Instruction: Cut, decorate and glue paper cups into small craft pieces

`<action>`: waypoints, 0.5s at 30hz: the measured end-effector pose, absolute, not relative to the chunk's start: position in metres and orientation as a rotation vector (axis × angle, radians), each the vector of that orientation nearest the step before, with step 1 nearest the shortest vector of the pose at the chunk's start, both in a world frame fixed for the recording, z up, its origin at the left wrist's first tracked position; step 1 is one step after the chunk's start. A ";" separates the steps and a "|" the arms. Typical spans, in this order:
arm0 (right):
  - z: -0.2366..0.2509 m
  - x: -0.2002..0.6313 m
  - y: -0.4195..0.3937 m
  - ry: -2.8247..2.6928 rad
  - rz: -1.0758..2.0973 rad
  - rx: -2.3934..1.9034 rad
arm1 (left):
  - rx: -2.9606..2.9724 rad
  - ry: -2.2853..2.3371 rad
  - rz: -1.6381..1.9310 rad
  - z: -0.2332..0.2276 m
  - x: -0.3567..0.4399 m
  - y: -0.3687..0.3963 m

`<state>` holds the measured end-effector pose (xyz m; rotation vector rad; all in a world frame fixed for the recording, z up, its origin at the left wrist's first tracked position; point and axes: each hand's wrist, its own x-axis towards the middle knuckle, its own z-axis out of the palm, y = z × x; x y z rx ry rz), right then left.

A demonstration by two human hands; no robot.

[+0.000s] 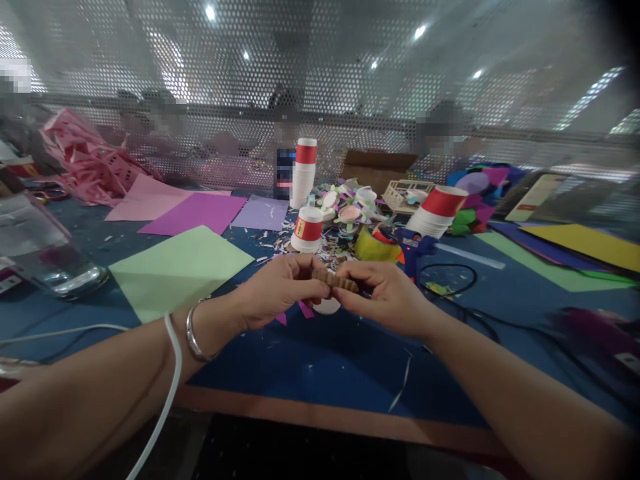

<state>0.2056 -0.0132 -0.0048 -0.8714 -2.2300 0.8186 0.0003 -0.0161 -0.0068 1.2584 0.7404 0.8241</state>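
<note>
Close together above the front of the blue table, both my hands pinch a small brown ridged piece point(345, 283) that looks like corrugated card. My left hand point(280, 287) grips its left end between thumb and fingers. At the right end, my right hand point(383, 290) does the same. Just below my fingers a white round piece point(327, 307) shows in part; the rest is covered. Scraps of purple paper point(305, 310) lie beside it. A red and white paper cup point(307, 230) stands upside down behind my hands.
A blue glue gun point(413, 250) with a clear stick stands right of centre, its black cord point(470, 310) trailing rightward. Stacked cups point(305, 173), paper scraps and a yellow tape roll point(375, 245) lie behind. Green paper point(183, 270) and a water glass point(55, 247) are left. A white cable point(167, 400) crosses my left forearm.
</note>
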 end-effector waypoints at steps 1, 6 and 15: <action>-0.005 0.205 -0.014 -2.233 0.818 -0.878 | 1.272 0.748 0.832 -0.007 0.001 -0.017; -0.002 0.202 -0.018 -2.207 0.840 -0.858 | 1.265 0.771 0.889 -0.006 0.005 -0.020; -0.002 0.196 -0.023 -2.171 0.731 -0.770 | 1.012 0.815 0.825 -0.006 0.010 -0.020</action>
